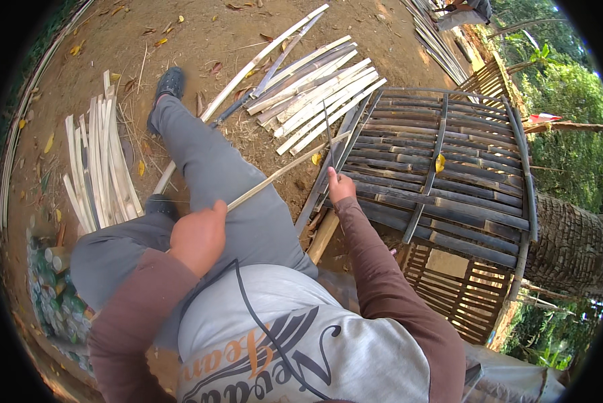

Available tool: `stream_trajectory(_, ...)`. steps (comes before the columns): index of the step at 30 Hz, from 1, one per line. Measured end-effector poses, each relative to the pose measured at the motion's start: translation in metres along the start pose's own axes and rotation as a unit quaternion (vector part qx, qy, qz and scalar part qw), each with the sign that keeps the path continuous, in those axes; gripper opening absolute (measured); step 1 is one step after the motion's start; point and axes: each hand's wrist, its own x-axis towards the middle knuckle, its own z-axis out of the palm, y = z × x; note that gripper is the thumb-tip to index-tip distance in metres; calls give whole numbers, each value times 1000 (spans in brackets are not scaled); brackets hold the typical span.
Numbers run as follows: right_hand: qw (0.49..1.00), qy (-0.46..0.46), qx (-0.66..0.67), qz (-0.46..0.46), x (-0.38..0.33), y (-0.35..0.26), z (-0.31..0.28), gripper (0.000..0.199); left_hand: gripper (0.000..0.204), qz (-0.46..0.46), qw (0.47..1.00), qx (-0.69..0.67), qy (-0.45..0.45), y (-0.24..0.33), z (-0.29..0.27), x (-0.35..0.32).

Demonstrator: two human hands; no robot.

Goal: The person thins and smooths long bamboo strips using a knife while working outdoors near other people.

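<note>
My left hand is closed around the near end of a pale bamboo strip, above my lap. The strip slants up and right, its far end by the edge of the dark bamboo rack. In my right hand is a knife with a long, thin dark blade pointing away from me; the fingers wrap its handle, which is mostly hidden. Blade and strip cross in view near the strip's far end; whether they touch, I cannot tell.
A slatted bamboo rack stands at my right, a yellow leaf on it. Split bamboo strips lie in piles ahead and at left. Plastic bottles fill a clear bag at lower left. Another person is at the far right.
</note>
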Motion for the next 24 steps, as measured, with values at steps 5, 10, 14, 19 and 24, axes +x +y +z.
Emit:
stream_trajectory(5,981,-130,-52,-137,-62,-45,0,43,8,-5,1000,28,8,-2,2,-1)
stream_trajectory(10,997,-37,-67,-29,33,36,7,31,8,7,1000,16,-7,1,-4,0)
stream_trajectory(14,990,14,-141,1,81,62,-2,31,10,36,996,71,27,3,-5,4)
stream_trajectory(19,990,-72,54,-109,-20,-27,21,26,11,12,999,34,23,-9,5,-4)
stream_trajectory(24,990,-54,-17,-130,-36,-13,12,25,11,6,1000,13,-22,-12,0,-1)
